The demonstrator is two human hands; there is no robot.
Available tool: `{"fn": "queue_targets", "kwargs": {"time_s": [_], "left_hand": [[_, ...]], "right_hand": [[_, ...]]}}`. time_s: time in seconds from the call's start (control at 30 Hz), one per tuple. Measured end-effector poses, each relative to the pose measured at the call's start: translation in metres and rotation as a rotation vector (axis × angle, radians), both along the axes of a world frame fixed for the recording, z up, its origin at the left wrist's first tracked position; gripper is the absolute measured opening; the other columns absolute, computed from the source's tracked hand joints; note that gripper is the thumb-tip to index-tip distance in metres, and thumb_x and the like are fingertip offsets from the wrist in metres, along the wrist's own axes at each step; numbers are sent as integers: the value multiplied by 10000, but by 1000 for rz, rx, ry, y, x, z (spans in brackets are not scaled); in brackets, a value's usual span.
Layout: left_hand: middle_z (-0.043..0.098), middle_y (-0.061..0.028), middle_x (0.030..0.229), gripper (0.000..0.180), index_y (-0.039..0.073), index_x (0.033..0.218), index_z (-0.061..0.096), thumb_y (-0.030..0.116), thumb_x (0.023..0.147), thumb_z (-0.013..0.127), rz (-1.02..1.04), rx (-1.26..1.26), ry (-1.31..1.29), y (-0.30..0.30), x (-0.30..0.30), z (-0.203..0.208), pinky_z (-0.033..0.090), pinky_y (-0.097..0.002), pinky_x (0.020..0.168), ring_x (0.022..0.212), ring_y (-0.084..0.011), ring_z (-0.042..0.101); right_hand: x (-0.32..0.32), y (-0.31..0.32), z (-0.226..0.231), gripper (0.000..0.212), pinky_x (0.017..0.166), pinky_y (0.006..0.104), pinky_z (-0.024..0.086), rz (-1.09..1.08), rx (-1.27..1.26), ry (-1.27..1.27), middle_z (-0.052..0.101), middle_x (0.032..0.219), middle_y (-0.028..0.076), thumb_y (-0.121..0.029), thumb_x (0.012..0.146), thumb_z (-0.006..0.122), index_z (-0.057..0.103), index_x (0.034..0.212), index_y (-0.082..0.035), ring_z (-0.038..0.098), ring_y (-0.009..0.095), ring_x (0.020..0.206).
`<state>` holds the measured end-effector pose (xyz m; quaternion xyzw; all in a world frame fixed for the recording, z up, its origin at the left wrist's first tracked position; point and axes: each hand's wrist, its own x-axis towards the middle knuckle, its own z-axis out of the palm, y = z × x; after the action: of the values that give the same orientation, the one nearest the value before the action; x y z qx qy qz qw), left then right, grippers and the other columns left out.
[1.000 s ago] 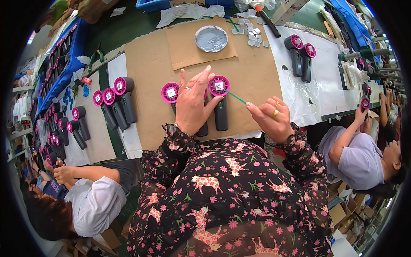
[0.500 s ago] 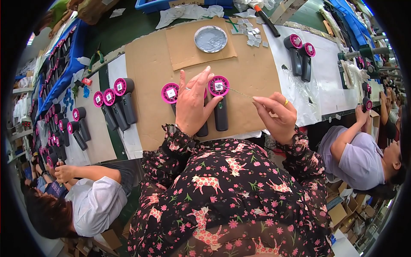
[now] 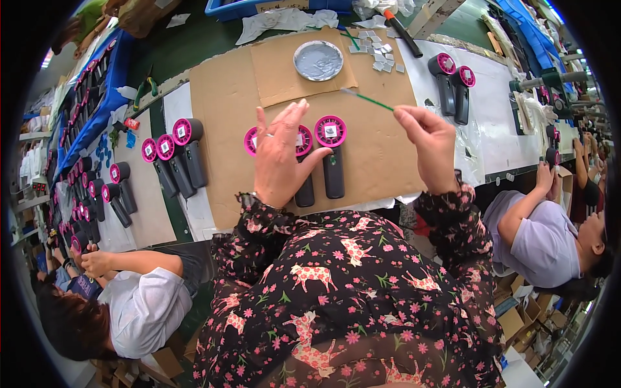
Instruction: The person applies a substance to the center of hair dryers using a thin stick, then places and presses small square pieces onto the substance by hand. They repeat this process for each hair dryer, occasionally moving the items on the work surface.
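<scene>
My right hand (image 3: 432, 145) pinches one end of a thin green stick (image 3: 372, 99). Its greyish tip points left, just below a round dish of grey paste (image 3: 318, 61). Fingers spread, my left hand (image 3: 281, 158) is over the dark handheld fans with pink round heads, partly covering them. Beside its thumb lies one such fan (image 3: 333, 171), with a dark dab on the white square at its centre. Another fan head (image 3: 251, 140) shows left of the hand, and a third fan (image 3: 305, 194) is half hidden behind it. Whether the palm touches them I cannot tell.
Brown cardboard (image 3: 381, 161) covers the table. Small grey square pieces (image 3: 381, 58) lie at the back, near an orange-and-black tool (image 3: 402, 32). More fans lie at left (image 3: 174, 158) and right (image 3: 456, 84). People sit on both sides (image 3: 142, 310) of me.
My right hand has moved up and slightly right, lifting the stick off the right fan's centre toward the dish. My left hand has shifted a little left.
</scene>
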<state>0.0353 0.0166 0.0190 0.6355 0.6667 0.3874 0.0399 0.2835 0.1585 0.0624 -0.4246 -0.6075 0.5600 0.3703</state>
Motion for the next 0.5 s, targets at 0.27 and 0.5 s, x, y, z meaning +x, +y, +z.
{"fn": "queue_targets", "kwargs": {"time_s": [0.27, 0.5], "left_hand": [[711, -63, 1440, 809, 101, 1576, 565, 310, 879, 917, 17, -124, 193, -25, -24, 5, 58, -642, 1385, 1512, -286, 550], [726, -64, 1415, 751, 107, 1561, 584, 263, 897, 897, 30, -108, 121, -25, -22, -2, 46, -659, 1380, 1491, -286, 576]], "right_hand": [[-38, 59, -24, 233, 657, 209, 402, -36, 1, -132, 725, 894, -63, -170, 1008, 851, 852, 1129, 29, 527, 12, 746], [-58, 94, -45, 247, 736, 223, 508, -6, 59, -186, 789, 942, -8, -191, 994, 863, 854, 1088, 38, 652, 44, 831]]}}
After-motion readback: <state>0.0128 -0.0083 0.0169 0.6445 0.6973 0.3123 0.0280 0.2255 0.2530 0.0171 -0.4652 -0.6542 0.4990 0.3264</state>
